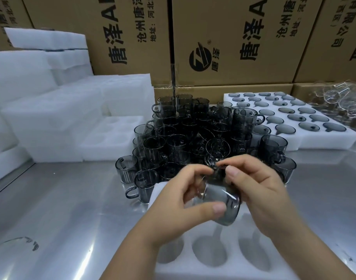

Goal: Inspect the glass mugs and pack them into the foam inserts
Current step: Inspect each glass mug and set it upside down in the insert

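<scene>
**Mug under inspection above the empty insert; not yet packed**

Cardboard cartons (233,37) wall the far side at 12 o'clock. The steel desk (62,219) carries everything else. Blank foam stacks (52,118) stand at 9 to 10 o'clock. A filled foam insert (324,143) lies at 2 o'clock, every visible pocket holding grey glass. The unpacked mugs (183,138) crowd the centre, some stacked. An empty foam insert (229,267) lies at 6 o'clock, its visible pockets vacant.

Step in hand: inspection. The left grip (179,203) is curled round the body of the held mug (219,201), thumb across its wall. The right grip (259,195) pinches the far end, apparently at the handle, though blur prevents certainty. The mug is tilted, off the foam, above the empty insert.

Next move, in my judgement: complete the check, line the mug up with a vacant pocket, handle towards the pocket's side slot, and seat it without striking the glass.
</scene>
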